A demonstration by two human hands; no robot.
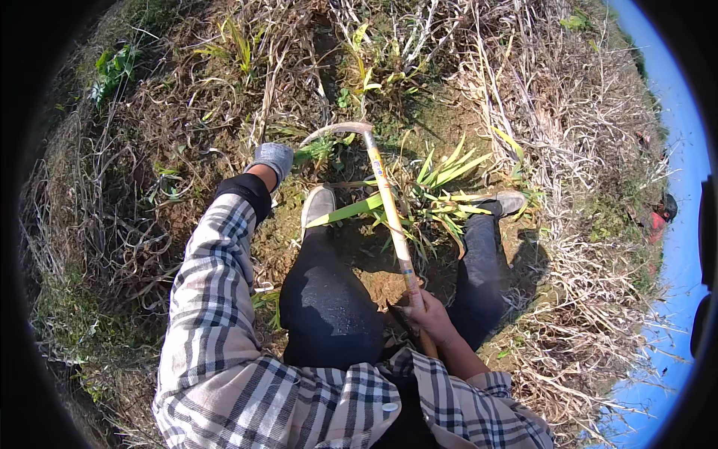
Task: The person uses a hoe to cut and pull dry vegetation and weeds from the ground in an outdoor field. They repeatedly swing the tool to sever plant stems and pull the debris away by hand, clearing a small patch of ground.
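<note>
My bare right hand [431, 319] is wrapped around the lower part of a sickle's pale wooden handle [392, 216], which bears a printed label. The sickle's curved metal blade [335, 128] arcs leftward from the handle's far end, just above a feathery green weed [317, 150]. In a grey knit glove, my left hand [272, 157] is low at the left edge of that weed. Its fingers are turned away from view, so whether they grip the stems is hidden. Long green blade-like leaves [449, 171] spread from a clump right of the handle.
My shoes [318, 205] stand apart on bare soil, on either side of the leafy clump. Dry, tangled stalks [561, 140] cover the slope at right, and more dry growth [129, 241] lies at left. A person in red [656, 224] is at the far right edge.
</note>
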